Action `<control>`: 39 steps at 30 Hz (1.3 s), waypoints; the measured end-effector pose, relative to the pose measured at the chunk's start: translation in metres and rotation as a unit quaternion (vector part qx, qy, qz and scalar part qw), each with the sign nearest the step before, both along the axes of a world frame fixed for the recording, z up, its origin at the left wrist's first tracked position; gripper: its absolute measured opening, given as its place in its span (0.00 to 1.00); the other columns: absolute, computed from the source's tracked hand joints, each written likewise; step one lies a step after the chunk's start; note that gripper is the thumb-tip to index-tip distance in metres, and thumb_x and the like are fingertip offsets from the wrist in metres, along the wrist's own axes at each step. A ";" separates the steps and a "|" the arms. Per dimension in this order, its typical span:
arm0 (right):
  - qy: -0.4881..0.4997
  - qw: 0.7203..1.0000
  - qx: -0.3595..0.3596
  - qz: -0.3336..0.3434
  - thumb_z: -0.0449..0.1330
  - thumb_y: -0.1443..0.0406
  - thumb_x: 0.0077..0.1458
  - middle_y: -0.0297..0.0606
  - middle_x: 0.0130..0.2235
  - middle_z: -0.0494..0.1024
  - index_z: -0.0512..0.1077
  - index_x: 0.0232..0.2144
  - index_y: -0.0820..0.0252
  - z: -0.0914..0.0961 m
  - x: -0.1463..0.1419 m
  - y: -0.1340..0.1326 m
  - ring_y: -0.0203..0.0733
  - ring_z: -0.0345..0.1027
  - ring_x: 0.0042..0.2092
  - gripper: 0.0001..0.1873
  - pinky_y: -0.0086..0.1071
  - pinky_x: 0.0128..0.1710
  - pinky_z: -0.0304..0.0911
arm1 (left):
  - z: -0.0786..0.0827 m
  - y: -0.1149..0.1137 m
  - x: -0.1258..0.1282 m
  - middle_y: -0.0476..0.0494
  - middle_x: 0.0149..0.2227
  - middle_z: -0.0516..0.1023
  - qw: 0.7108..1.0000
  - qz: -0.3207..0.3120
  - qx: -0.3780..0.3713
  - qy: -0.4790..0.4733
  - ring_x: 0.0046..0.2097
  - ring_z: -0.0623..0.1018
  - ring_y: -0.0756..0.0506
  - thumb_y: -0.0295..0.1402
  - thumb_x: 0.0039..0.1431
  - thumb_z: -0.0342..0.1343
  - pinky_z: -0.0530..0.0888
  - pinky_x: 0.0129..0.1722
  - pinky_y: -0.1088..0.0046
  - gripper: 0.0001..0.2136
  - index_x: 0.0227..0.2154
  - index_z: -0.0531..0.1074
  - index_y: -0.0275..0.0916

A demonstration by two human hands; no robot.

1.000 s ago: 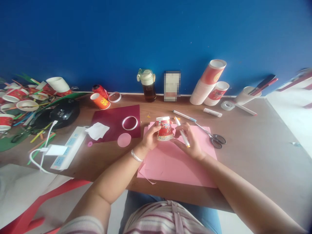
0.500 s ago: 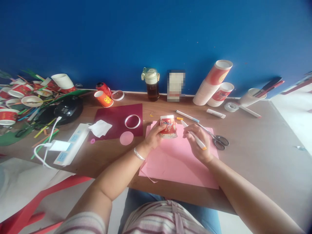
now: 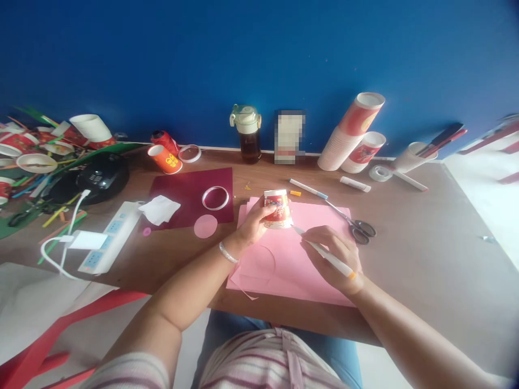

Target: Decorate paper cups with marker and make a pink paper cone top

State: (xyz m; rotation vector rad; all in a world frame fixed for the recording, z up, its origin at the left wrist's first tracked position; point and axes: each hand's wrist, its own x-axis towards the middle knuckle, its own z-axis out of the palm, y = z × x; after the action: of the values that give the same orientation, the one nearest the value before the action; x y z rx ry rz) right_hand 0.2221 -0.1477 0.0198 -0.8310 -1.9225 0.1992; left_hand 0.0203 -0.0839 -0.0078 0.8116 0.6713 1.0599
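Note:
My left hand [image 3: 252, 226] is closed round a red-and-white paper cup [image 3: 278, 208], which stands upside down on a pink paper sheet [image 3: 284, 259]. My right hand [image 3: 334, 254] grips a white marker pen [image 3: 324, 252], and its tip touches the sheet beside the cup's rim. A faint drawn circle [image 3: 261, 262] shows on the pink sheet nearer to me. A silver bracelet sits on my left wrist.
Scissors [image 3: 357, 227] and another pen [image 3: 308, 188] lie beyond the pink sheet. A dark red sheet [image 3: 182, 189] bears a white ring [image 3: 215, 198]; a pink disc [image 3: 205, 226] lies beside it. A power strip [image 3: 107, 237], bottle [image 3: 246, 133], stacked cups [image 3: 351, 132] and tape roll [image 3: 380, 173] crowd the edges.
My right hand has turned the pen from upright to writing angle and lowered its tip to the sheet beside the cup. The cup, in my left hand, has settled on the pink sheet.

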 end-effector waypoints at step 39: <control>-0.064 0.998 0.028 -0.002 0.59 0.75 0.59 0.32 0.27 0.74 0.65 0.38 0.57 -0.016 -0.006 -0.002 0.34 0.68 0.25 0.10 0.27 0.24 0.62 | -0.009 -0.003 0.004 0.44 0.44 0.72 0.984 -0.050 0.059 0.158 0.44 0.75 0.45 0.40 0.60 0.63 0.72 0.43 0.65 0.19 0.49 0.64 0.41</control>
State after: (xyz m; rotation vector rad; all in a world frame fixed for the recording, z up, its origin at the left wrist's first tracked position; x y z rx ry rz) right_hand 0.2156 -0.1498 0.0037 -0.8262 -2.0359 0.0915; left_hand 0.0246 -0.0866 -0.0171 1.1206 0.8299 0.8933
